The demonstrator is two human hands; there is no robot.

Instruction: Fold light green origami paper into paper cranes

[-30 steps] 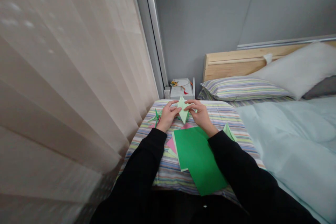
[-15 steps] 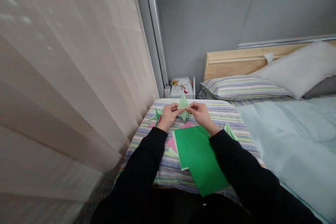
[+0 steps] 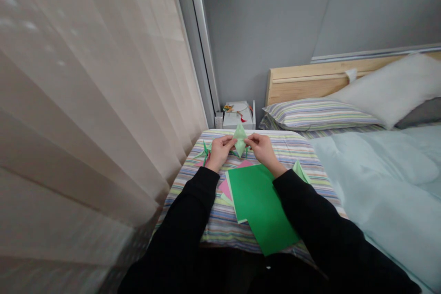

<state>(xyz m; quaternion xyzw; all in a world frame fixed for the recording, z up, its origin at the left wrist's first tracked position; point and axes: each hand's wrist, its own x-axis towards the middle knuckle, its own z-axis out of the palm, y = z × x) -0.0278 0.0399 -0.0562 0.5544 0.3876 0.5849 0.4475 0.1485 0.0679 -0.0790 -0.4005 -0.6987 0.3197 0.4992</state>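
Note:
A light green folded paper (image 3: 240,141) is held up over the far part of the striped cloth (image 3: 220,225), diamond-shaped with pointed top and bottom. My left hand (image 3: 220,150) pinches its left edge, and my right hand (image 3: 261,148) pinches the right edge. Nearer to me lie dark green sheets (image 3: 262,206), with pink paper (image 3: 225,189) showing from beneath on the left. Dark green folded paper (image 3: 206,151) stands beside my left hand, next to more light green paper. By my right sleeve rests another light green folded piece (image 3: 301,172).
Behind the cloth-covered table is a small white stand (image 3: 237,117) with a red tassel. A beige curtain (image 3: 103,78) hangs at the left. On the right is a bed with a pale blue cover (image 3: 389,170) and striped pillow (image 3: 320,114).
The fingers of both hands have shifted slightly outward on the light green folded paper, showing more of its middle. Both hands still hold it.

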